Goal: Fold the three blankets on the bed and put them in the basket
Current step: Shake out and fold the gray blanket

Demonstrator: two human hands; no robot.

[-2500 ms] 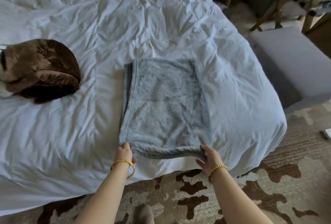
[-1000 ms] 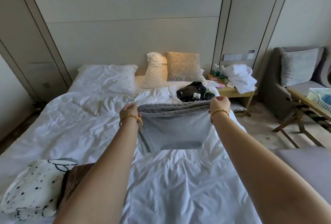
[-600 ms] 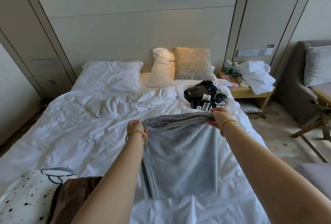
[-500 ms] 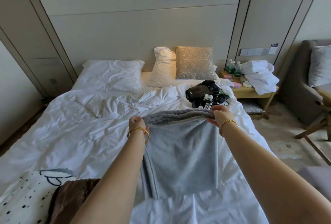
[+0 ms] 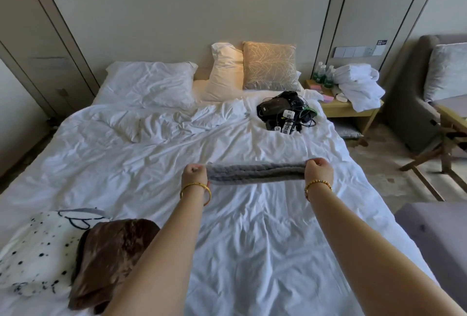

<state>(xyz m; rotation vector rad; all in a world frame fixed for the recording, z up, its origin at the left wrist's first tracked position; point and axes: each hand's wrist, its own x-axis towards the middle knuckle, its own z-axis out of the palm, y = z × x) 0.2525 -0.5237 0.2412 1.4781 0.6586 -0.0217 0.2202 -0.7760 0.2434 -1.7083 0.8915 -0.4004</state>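
While both arms reach out over the bed point(image 5: 227, 143), the grey blanket point(image 5: 255, 173) hangs folded into a thick band between two fists, above the white sheet. At its left end the left hand point(image 5: 194, 173) is curled tight round it; at its right end the right hand point(image 5: 319, 170) grips likewise. Near left lie a brown blanket point(image 5: 111, 250) and, touching it, a spotted white blanket point(image 5: 38, 250). Far right sits a black bundle of cables point(image 5: 285, 113).

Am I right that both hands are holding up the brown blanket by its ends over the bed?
Not quite: the head view shows the left hand and right hand gripping the grey blanket by its ends. The brown blanket lies on the bed.
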